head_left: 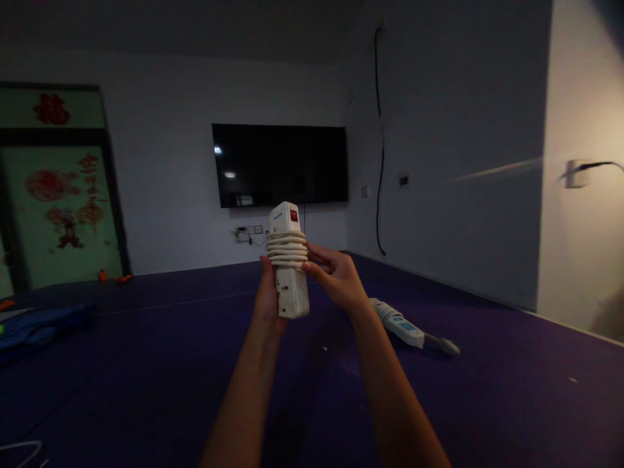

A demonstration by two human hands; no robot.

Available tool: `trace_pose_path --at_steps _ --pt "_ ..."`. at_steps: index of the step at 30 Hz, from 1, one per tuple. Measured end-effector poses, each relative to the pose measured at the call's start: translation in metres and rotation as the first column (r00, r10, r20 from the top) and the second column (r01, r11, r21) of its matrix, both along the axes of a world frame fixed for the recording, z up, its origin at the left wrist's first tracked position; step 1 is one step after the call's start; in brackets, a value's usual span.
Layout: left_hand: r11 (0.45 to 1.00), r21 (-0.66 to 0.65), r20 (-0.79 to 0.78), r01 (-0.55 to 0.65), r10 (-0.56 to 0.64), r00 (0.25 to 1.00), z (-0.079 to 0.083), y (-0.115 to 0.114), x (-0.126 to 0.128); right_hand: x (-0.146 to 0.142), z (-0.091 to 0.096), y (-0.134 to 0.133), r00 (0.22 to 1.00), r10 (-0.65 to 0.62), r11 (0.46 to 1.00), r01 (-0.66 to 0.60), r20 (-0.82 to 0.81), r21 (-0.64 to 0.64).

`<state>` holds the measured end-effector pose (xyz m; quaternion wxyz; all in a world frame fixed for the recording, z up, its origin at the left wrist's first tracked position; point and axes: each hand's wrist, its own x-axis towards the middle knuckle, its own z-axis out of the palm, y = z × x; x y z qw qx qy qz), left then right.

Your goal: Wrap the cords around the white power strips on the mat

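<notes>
A white power strip [293, 294] with a red switch at its top end is held up, nearly upright, in front of me. Its white cord [287, 249] is wound in several turns around the middle. My left hand [266, 292] grips the strip from the left and behind, with the thumb along its side. At the right side of the coils, my right hand [336, 273] pinches with thumb and fingers against the cord. On the purple floor to the right lies a second white power strip [405, 330], its cord wrapped around one end and its plug lying beyond the other.
A black television [280, 166] hangs on the far wall. A black cable [378, 149] dangles down the right wall. Blue cloth [43, 328] lies on the purple floor [170, 370] at left, before a door [61, 208] with red decorations.
</notes>
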<state>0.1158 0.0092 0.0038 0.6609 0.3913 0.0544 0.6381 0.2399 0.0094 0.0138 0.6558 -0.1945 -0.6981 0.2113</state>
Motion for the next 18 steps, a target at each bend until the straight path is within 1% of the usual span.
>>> trace_pose_path --at_steps 2,5,7,9,11,12,14,15,16,18 --pt "0.998 -0.027 0.010 0.054 -0.054 0.999 0.001 -0.002 -0.002 -0.004 0.001 -0.002 1.000 0.029 0.999 -0.029 0.003 -0.017" --pt "0.984 -0.065 -0.059 0.164 -0.168 0.984 -0.002 0.000 -0.006 -0.008 0.001 -0.004 0.993 0.118 0.993 -0.118 -0.008 -0.026" --pt "0.965 -0.036 -0.084 0.260 -0.263 0.961 -0.005 0.004 -0.007 -0.010 0.001 -0.005 0.978 0.205 0.979 -0.206 -0.023 -0.016" --pt "0.940 -0.008 -0.094 0.342 -0.342 0.935 -0.007 0.007 -0.009 -0.011 0.001 -0.005 0.962 0.266 0.964 -0.266 -0.055 -0.006" --pt "0.915 -0.023 -0.127 0.403 -0.402 0.907 -0.009 0.009 -0.010 -0.011 0.001 -0.005 0.956 0.275 0.961 -0.276 -0.103 0.007" --pt "0.909 -0.040 -0.153 0.415 -0.416 0.897 -0.009 0.009 -0.010 -0.011 0.000 -0.004 0.957 0.263 0.965 -0.263 -0.125 0.014" --pt "0.920 -0.071 -0.212 0.385 -0.391 0.896 -0.009 0.010 -0.010 -0.011 -0.001 -0.002 0.964 0.215 0.977 -0.214 -0.158 0.028" --pt "0.938 -0.082 -0.239 0.338 -0.347 0.907 -0.009 0.011 -0.009 -0.011 -0.002 -0.001 0.968 0.185 0.983 -0.182 -0.170 0.034" --pt "0.959 -0.092 -0.264 0.270 -0.285 0.922 -0.009 0.012 -0.007 -0.010 -0.002 -0.001 0.971 0.156 0.988 -0.151 -0.180 0.039" --pt "0.994 -0.085 -0.291 0.070 -0.092 0.952 -0.010 0.014 -0.004 -0.010 -0.003 0.000 0.978 0.094 0.995 -0.087 -0.187 0.047"
